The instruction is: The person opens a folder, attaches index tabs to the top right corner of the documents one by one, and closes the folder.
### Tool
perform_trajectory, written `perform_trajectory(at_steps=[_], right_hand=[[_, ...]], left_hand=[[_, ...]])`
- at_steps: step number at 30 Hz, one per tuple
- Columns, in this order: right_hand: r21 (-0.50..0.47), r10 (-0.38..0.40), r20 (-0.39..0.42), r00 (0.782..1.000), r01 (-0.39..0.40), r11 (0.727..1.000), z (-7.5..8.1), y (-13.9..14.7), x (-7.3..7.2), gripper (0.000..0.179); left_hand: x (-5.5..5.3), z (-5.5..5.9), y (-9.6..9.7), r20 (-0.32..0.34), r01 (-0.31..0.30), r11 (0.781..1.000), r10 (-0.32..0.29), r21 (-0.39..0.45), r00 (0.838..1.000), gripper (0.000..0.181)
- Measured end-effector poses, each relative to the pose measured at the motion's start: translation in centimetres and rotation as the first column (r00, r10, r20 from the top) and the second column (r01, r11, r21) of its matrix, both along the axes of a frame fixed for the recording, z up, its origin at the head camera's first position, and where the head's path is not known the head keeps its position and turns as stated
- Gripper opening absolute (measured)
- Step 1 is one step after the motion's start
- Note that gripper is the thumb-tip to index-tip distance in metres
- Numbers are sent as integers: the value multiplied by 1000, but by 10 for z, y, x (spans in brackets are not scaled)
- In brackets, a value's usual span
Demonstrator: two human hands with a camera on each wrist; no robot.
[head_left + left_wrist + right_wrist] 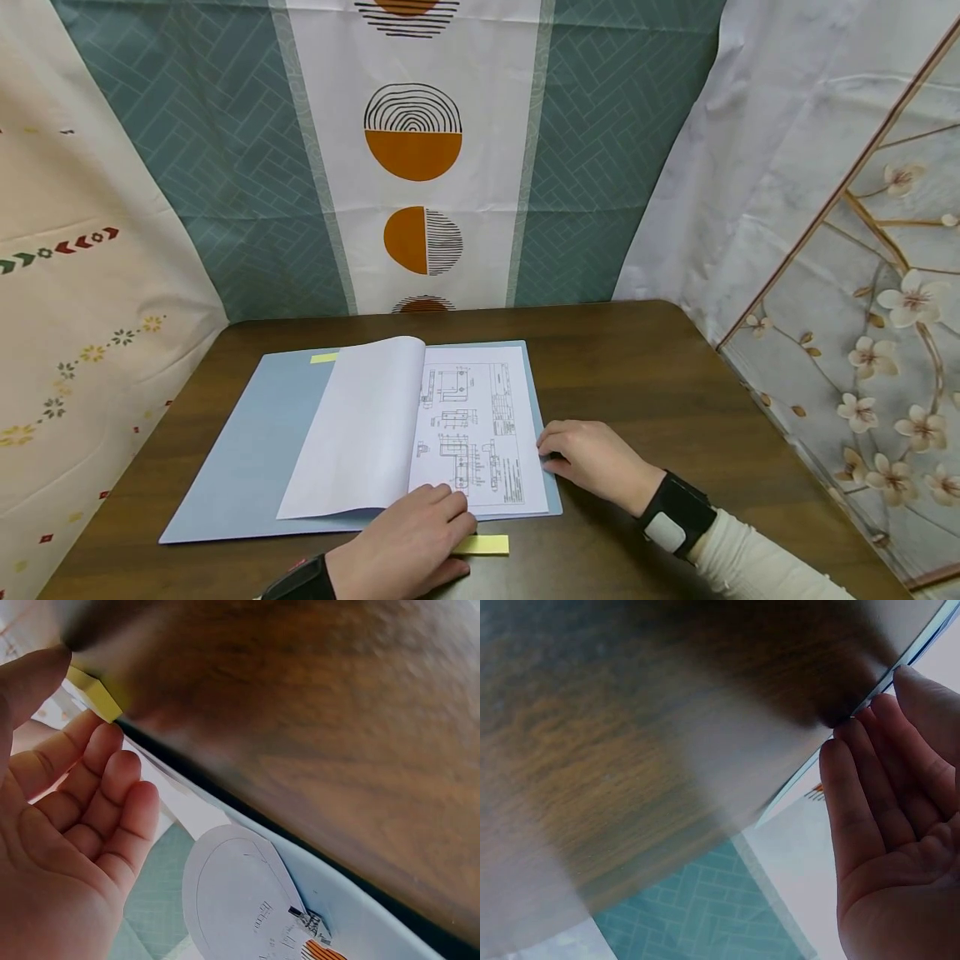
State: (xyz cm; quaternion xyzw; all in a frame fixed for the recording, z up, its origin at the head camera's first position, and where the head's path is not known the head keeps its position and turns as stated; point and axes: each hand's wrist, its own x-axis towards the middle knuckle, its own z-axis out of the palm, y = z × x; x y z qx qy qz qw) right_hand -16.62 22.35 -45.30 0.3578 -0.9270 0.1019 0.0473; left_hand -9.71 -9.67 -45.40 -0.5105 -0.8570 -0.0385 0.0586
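Observation:
A light blue folder (225, 467) lies open on the table. Inside it are white sheets with technical drawings (480, 433), and one white page (360, 433) curls over to the left. My left hand (408, 542) is at the folder's front edge, thumb and index finger around a yellow sticky note strip (483, 545). In the left wrist view the strip (97, 694) shows between thumb and index fingertip. My right hand (592, 458) rests at the folder's right edge. Its fingertips (844, 735) touch that edge in the right wrist view.
A second yellow strip (324, 357) sticks out at the back of the curled page. The dark wooden table (615, 358) extends to the right of the folder. Patterned cloth (615, 150) hangs behind the table and on both sides.

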Motion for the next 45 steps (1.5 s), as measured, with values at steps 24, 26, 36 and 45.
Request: perform_trajectory(at_steps=[24,26,36,45], right_hand=[[-28,4,-11,1000,-4,1000,-5,0,-1,24],[-28,2,-12,1000,-2,1000,-4,0,0,24],[-23,-5,-1,1000,5,1000,-1,0,1,25],[-36,8,3,1000,-8,999,-1,1,0,24]], left_hand=[[-2,26,11,89,-145,989,144,9,986,25],[-5,28,12,108,-160,987,159,8,981,28],[-9,34,12,147,-191,979,180,66,973,29],[-25,44,10,178,-257,958,233,130,956,32]])
